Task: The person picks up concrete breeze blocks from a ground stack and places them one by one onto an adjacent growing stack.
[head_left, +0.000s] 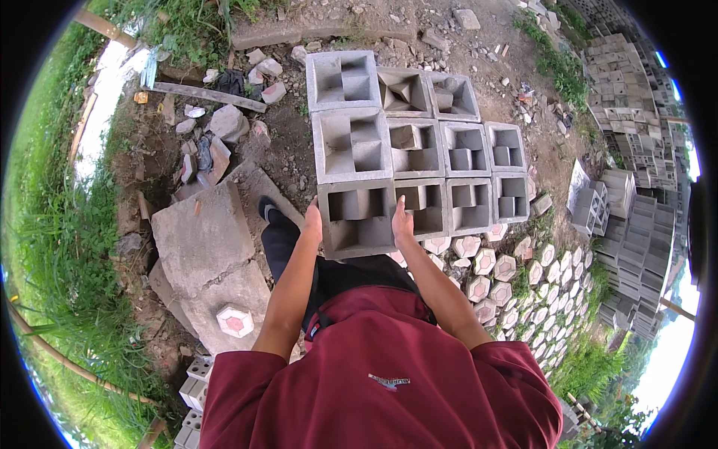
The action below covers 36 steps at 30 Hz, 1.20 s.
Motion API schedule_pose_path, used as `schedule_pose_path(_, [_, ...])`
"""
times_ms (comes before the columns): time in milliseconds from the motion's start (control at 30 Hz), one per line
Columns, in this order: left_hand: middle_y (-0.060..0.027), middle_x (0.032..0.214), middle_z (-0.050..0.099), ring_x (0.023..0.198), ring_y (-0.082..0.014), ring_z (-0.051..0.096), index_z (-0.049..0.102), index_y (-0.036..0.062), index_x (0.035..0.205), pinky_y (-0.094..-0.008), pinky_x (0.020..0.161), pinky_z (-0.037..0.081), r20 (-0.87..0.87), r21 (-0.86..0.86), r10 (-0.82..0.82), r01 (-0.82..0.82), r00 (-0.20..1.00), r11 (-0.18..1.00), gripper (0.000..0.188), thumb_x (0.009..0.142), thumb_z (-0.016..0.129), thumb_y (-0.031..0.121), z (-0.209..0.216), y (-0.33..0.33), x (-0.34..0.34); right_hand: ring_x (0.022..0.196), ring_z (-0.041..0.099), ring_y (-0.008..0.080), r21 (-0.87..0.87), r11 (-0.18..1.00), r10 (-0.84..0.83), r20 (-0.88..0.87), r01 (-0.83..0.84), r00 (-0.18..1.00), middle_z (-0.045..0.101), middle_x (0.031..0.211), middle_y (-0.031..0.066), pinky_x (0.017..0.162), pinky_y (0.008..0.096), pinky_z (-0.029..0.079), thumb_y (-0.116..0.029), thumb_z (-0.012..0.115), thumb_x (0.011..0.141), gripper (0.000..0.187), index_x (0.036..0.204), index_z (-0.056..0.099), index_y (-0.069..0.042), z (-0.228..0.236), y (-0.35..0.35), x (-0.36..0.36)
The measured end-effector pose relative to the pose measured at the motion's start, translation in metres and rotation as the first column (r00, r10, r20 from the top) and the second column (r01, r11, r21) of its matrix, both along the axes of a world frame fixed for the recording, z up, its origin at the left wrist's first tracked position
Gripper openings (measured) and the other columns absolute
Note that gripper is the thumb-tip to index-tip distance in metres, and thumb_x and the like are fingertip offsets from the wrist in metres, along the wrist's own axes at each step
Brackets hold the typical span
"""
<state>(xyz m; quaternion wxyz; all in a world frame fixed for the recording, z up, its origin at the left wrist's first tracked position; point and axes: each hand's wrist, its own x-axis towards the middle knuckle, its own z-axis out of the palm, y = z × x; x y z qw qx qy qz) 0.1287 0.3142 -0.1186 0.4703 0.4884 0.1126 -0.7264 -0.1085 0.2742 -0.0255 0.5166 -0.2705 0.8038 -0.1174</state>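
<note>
A grey square concrete block (359,213) with recessed hollows in its face is at the near left corner of a grouped set of similar blocks. My left hand (313,221) presses on its left side, and my right hand (403,223) grips the right side with the thumb up along the edge. The fingers beneath are partly hidden. Directly beyond it sits another concrete block (351,142), with a further block (342,81) behind. More blocks (470,206) fill rows to the right; they look smaller. Whether the held block rests on something or is lifted, I cannot tell.
A cracked concrete slab (198,247) lies left of my legs, with a hexagonal paver (235,321) on it. Several hexagonal pavers (503,267) cover the ground at right. Rubble (228,123) is at far left. Stacked blocks (639,239) line the right side.
</note>
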Motion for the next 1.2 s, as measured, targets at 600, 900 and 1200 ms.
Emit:
schedule_pose_path(600, [-0.0119, 0.132, 0.048, 0.119, -0.0309, 0.048, 0.043, 0.0067, 0.132, -0.0468, 0.101, 0.038, 0.033, -0.06, -0.196, 0.198, 0.98, 0.978, 0.057, 0.093, 0.031, 0.048, 0.058, 0.05, -0.023, 0.071, 0.047, 0.0136, 0.134, 0.796, -0.597, 0.338, 0.591, 0.728, 0.047, 0.074, -0.0015, 0.075, 0.0332, 0.042, -0.035, 0.054, 0.089, 0.037, 0.104, 0.057, -0.001, -0.043, 0.127, -0.027])
schedule_pose_path(900, [-0.0089, 0.127, 0.053, 0.116, -0.0284, 0.05, 0.047, 0.0079, 0.128, -0.0434, 0.098, 0.041, 0.071, -0.031, -0.206, 0.208, 0.976, 0.978, 0.051, 0.094, 0.031, 0.044, 0.091, 0.039, -0.046, 0.124, 0.038, 0.0352, 0.534, 0.472, -0.777, 0.628, 0.701, 0.045, 0.042, 0.133, 0.0151, 0.099, 0.0626, 0.026, -0.038, 0.041, 0.092, 0.05, 0.129, 0.042, -0.004, -0.011, 0.092, -0.001])
schedule_pose_path(1200, [-0.0112, 0.133, 0.047, 0.121, -0.0306, 0.046, 0.041, 0.0079, 0.133, -0.0467, 0.101, 0.037, 0.028, -0.088, -0.206, 0.207, 0.978, 0.974, 0.06, 0.093, 0.03, 0.051, 0.074, 0.045, -0.039, 0.116, 0.045, 0.0353, 0.513, 0.47, -0.761, 0.648, 0.718, 0.034, 0.047, 0.125, 0.0171, 0.093, 0.061, 0.036, -0.033, 0.038, 0.093, 0.046, 0.125, 0.043, -0.001, 0.004, 0.092, -0.006])
